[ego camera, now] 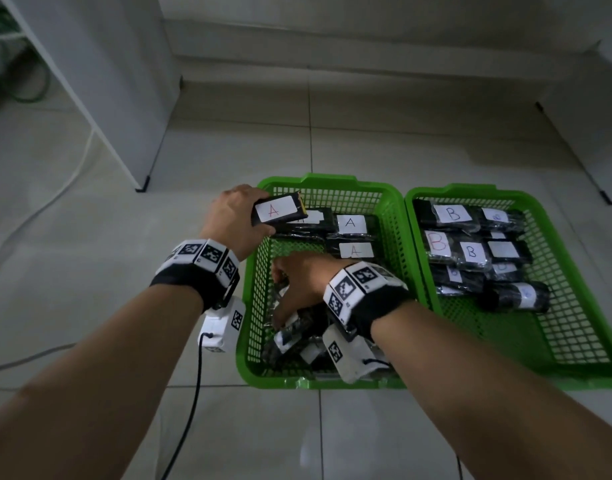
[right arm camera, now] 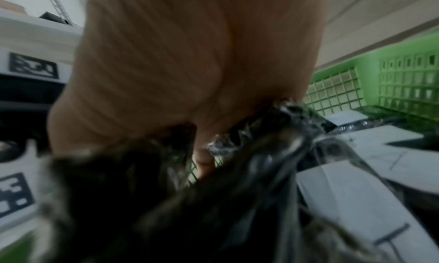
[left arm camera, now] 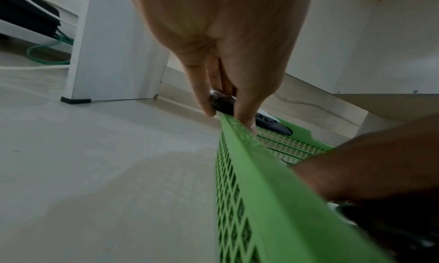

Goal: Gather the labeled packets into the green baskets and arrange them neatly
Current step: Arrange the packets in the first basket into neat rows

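Note:
Two green mesh baskets stand side by side on the tiled floor. My left hand (ego camera: 259, 214) grips a black packet with a red "A" label (ego camera: 276, 210) above the left basket's (ego camera: 318, 180) far left corner; in the left wrist view the left hand (left arm camera: 225, 107) pinches the packet (left arm camera: 222, 102) by its edge over the rim (left arm camera: 261, 165). My right hand (ego camera: 282, 294) reaches down into the same basket's near half, fingers curled on a shiny black packet (right arm camera: 261, 133) in a loose pile. Two "A" packets (ego camera: 351, 223) lie flat at the far end. The right basket (ego camera: 450, 190) holds several "B" packets (ego camera: 453, 213).
A white cabinet leg with a black foot (ego camera: 142, 187) stands on the floor at the far left, with a white cable (ego camera: 72, 174) beside it. A black cable (ego camera: 190, 410) trails from my left wrist camera. Another leg foot (ego camera: 607, 199) is at the far right.

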Motion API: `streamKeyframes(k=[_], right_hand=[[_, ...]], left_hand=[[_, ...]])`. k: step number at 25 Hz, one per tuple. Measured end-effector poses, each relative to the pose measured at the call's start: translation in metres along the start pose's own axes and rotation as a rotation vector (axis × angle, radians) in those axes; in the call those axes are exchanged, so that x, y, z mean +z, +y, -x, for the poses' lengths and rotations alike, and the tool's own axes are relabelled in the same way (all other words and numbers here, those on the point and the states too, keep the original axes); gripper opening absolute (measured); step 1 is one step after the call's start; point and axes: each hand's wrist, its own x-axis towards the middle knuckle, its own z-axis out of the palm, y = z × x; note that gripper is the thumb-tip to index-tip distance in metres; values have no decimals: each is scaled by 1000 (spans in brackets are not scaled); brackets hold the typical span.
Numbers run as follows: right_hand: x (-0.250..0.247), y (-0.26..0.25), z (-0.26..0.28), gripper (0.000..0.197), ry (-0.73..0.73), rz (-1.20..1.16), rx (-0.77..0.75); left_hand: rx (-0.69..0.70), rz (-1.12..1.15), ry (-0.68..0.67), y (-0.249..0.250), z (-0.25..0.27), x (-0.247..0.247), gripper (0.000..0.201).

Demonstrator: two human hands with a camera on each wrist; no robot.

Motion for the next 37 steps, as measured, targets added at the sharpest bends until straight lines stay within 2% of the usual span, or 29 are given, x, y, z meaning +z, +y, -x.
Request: streamKeyframes(k=[3, 6, 9, 11, 13, 15, 17, 20, 22, 24, 27, 29, 33, 37], right_hand=[[-2, 11, 27, 57, 2, 28, -13], [6, 41, 59, 50, 3, 38, 68], [27, 66, 81, 58, 39, 17, 72], [33, 70, 83, 58, 90, -21, 33], [33, 71, 81, 57, 105, -50, 22], [33, 71, 78, 58, 93, -48, 29], [33, 71, 77, 58, 90, -42, 32], [33, 72, 77, 59, 91, -58, 37], [32, 72, 76, 58, 99, -71, 37], [34, 74, 76, 58, 98, -82, 40], [34, 73, 76, 60, 93, -76, 40], [33, 73, 76, 61, 89, -79, 43], [33, 73, 76, 61, 89, -85, 41], [34, 73, 77, 61, 104, -102, 44]], left_hand=[[1, -24, -13, -3, 0, 1, 49], [11, -47, -38, -1, -2, 1, 46], [7, -60, -56, 5, -3, -4, 50], [59, -77, -52, 14, -1, -8, 54], [141, -165, -143, 27, 1, -7, 49], [205, -367, -289, 43, 0, -2, 44], [235, -511, -390, 54, -2, 4, 48], [190, -468, -526, 61, -3, 12, 55], [199, -470, -544, 59, -5, 14, 59], [224, -465, -570, 58, -6, 15, 49], [281, -370, -791, 59, -1, 19, 15], [315, -357, -880, 57, 1, 22, 27], [340, -435, -895, 53, -4, 28, 42], [334, -453, -859, 49, -3, 35, 40]])
